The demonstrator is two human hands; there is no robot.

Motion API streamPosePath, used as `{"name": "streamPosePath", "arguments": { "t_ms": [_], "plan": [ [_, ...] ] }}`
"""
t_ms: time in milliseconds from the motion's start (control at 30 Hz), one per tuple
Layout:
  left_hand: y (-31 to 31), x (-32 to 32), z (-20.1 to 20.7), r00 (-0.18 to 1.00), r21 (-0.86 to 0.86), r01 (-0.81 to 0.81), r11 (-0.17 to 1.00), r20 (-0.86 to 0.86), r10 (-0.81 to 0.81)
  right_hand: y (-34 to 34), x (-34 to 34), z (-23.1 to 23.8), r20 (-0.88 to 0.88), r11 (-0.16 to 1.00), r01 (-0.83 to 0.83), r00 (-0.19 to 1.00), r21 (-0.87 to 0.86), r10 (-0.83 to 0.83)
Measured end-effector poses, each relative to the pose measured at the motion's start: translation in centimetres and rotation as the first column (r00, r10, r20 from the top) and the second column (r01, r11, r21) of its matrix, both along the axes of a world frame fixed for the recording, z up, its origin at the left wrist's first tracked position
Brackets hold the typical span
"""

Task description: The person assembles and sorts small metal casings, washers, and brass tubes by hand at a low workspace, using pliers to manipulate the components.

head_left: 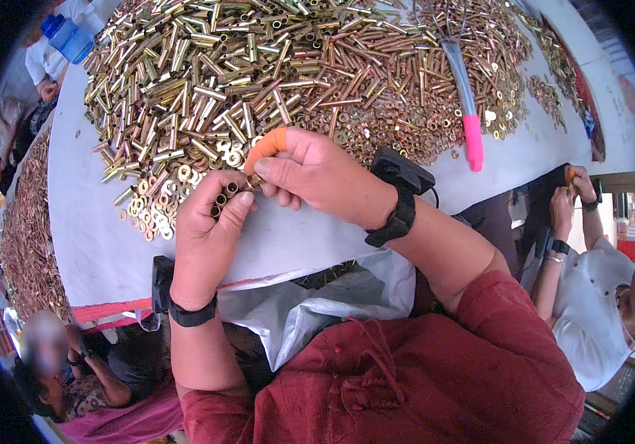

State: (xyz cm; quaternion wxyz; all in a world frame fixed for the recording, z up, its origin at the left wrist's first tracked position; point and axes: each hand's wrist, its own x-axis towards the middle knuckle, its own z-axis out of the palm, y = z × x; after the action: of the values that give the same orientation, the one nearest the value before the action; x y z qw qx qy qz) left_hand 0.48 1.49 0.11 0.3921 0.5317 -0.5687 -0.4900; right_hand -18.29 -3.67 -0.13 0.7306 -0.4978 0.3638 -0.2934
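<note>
While both forearms reach in from below, the two hands meet just above the near side of a white table [95, 244]. The left hand [208, 231] is curled closed around a few short brass tubes [221, 200], their round open ends showing between thumb and fingers. The right hand [316, 172], an orange cover [269, 145] on one finger, touches the left; its thumb and covered finger are pinched together on a small piece [253, 180], too hidden to identify. Each wrist wears a black band with a dark box.

Beyond the hands, a broad heap [206, 81] of similar gold and coppery tubes spreads over the table. Flat ring washers [147, 214] lie beside the left hand, along the heap's near edge. To the right, a wire tool with a pink handle [473, 142] lies partly on the heap. A pale sack [377, 285] hangs below the table edge, in front of the wearer's dark red shirt [421, 370]. At far right, a co-worker in a light shirt [591, 318] has both hands raised close together
</note>
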Motion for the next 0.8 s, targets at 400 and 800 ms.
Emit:
{"name": "streamPosePath", "arguments": {
  "t_ms": [400, 800],
  "plan": [
    [-0.2, 0.4, -0.5, 0.988, -0.161, 0.09, 0.983, 0.138, -0.068, 0.5, -0.5, 0.9, -0.447, 0.642, -0.184, 0.851, -0.745, -0.276],
    [-0.4, 0.3, -0.4, 0.997, -0.092, 0.039, 0.995, 0.076, -0.032, 0.1, -0.1, -0.4, -0.328, 0.692, -0.031, 0.895, -0.721, -0.302]
  ]
}}
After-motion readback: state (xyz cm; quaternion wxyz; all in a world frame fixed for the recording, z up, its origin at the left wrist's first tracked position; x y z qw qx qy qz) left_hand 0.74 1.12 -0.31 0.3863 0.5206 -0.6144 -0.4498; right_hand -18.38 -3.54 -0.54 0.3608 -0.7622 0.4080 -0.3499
